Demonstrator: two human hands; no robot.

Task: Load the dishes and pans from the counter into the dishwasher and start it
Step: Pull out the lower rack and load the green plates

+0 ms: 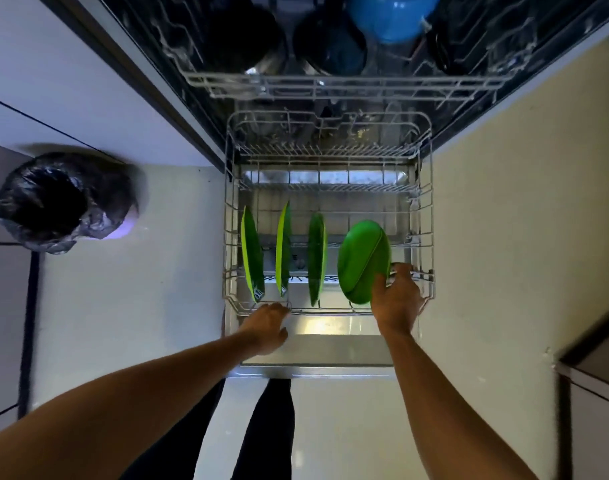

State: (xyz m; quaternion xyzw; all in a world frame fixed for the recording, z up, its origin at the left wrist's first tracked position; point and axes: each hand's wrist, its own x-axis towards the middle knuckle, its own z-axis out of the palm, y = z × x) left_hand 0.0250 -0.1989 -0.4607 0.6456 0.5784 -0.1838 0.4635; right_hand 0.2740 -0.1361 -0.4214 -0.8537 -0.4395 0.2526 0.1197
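**Q:** What is in view?

**A:** We look straight down from a person's head at an open dishwasher. Its door (330, 344) lies flat at the centre, and the lower rack (429, 202) is pulled out over it.

**Q:** Where are the dishes?

**A:** Four green plates sit in the near half of the lower rack, in a row running from 9 o'clock to 3 o'clock. The first plate (252, 254), second plate (283, 251) and third plate (316, 258) stand on edge, apart from one another. The fourth plate (363, 261), at the 3 o'clock end, is tilted with its underside facing up. I cannot tell whether it is seated between the wires.

**Q:** And the hands?

**A:** The right hand (396, 299), at 4 o'clock of the rack, grips the near rim of the fourth plate. The thumb is on the upturned face and the fingers are curled behind. The left hand (266, 323), at 7 o'clock of the rack, reaches the front wire with its fingertips. I cannot tell whether it is gripping the wire or only touching it.

**Q:** Anything else?

**A:** At 12 o'clock the upper rack (330, 84) holds two dark pots (330, 46) and a blue pot (393, 15). At 9 o'clock a bin (60, 202) lined with a black bag stands on the pale floor (140, 289). At 6 o'clock the person's dark-clad legs (268, 427) show below the door.
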